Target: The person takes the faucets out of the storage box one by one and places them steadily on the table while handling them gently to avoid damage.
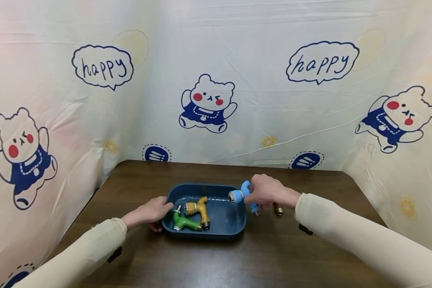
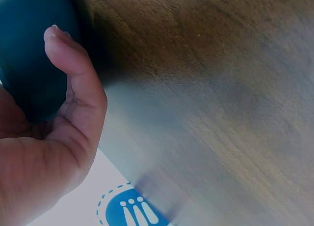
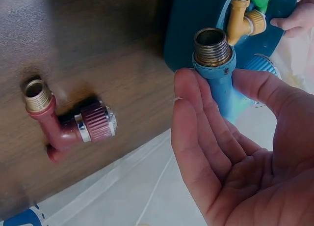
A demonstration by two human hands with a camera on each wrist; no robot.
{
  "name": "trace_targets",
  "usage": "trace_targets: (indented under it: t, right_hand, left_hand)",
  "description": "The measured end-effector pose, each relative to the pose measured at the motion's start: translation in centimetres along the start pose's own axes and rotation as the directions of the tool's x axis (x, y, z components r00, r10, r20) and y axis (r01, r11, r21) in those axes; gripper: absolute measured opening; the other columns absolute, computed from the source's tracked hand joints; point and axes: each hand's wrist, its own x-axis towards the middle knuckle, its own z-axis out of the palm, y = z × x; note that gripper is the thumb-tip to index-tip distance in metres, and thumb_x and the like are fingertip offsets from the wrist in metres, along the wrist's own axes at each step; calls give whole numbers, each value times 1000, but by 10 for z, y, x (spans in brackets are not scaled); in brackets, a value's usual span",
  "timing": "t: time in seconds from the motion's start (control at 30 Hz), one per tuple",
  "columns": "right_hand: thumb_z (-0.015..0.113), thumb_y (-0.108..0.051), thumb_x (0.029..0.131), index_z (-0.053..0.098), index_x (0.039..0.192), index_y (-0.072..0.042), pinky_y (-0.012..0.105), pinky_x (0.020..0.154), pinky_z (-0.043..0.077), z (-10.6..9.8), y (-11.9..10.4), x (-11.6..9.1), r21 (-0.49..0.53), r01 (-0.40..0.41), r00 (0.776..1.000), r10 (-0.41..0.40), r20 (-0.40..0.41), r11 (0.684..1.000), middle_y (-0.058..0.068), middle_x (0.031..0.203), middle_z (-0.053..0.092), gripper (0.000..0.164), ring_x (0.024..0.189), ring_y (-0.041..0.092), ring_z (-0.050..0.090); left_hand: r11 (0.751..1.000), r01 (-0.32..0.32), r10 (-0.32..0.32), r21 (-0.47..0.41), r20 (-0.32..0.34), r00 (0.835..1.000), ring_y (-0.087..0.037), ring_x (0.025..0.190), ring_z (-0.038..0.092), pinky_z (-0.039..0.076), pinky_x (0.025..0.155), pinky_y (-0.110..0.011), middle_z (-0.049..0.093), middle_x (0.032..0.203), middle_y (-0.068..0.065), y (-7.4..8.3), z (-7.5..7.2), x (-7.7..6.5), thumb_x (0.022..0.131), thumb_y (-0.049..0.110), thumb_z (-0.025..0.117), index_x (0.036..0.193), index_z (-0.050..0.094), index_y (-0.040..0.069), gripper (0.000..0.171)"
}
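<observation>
My right hand (image 1: 268,190) grips a blue tap (image 1: 236,196) above the right rim of a dark blue tray (image 1: 223,216). In the right wrist view, the thumb and fingers of that hand pinch the tap's body, with its threaded brass end (image 3: 212,46) toward the camera. My left hand (image 1: 151,211) holds the tray's left end, thumb at the rim. Inside the tray's left half, a yellow tap (image 1: 201,210) and a green tap (image 1: 183,222) lie close together. On the table to the right lies a dark red tap (image 3: 64,125), mostly hidden behind the right hand in the head view.
All of this is on a dark brown wooden table (image 1: 137,256). Behind and beside it hangs a pale curtain (image 1: 259,40) printed with cartoon bears and lettering.
</observation>
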Motion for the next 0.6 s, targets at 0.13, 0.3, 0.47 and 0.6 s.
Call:
trace_targets:
  t: [0.13, 0.3, 0.47, 0.6]
  right_hand:
    - [75, -19, 93, 69, 65, -6, 24, 44, 49, 0, 2, -2, 10, 10, 1000, -10, 1, 1000, 6, 59, 68, 31, 47, 14, 65]
    - [76, -21, 92, 68, 63, -6, 24, 43, 49, 0, 5, -3, 5, 0, 1000, 0, -2, 1000, 6, 59, 68, 33, 46, 14, 64]
    - [76, -22, 92, 69, 63, -7, 26, 42, 51, 1, 9, -4, 16, -12, 1000, 12, 0, 1000, 9, 61, 69, 33, 44, 14, 61]
    - [78, -20, 92, 70, 66, -7, 27, 44, 51, 2, 12, -5, 43, -19, 1000, 18, 5, 999, 12, 62, 69, 30, 44, 14, 59]
  left_hand:
    - [1000, -9, 9, 3, 2, 1000, -19, 48, 66, 58, 45, -32, 67, 67, -13, 0, 0, 1, 110, 19, 42, 129, 56, -5, 33]
    - [1000, -10, 10, 0, 4, 1000, -19, 48, 66, 58, 45, -32, 67, 66, -14, 0, 0, 1, 110, 19, 42, 132, 54, -6, 35]
    - [1000, -7, 7, 0, -3, 1000, -19, 48, 66, 58, 45, -32, 67, 66, -14, 0, 0, 0, 110, 19, 42, 130, 55, -5, 34]
    - [1000, -6, 6, 0, -5, 1000, -19, 48, 66, 58, 45, -32, 67, 65, -14, 0, 0, 0, 110, 19, 42, 127, 56, -4, 32]
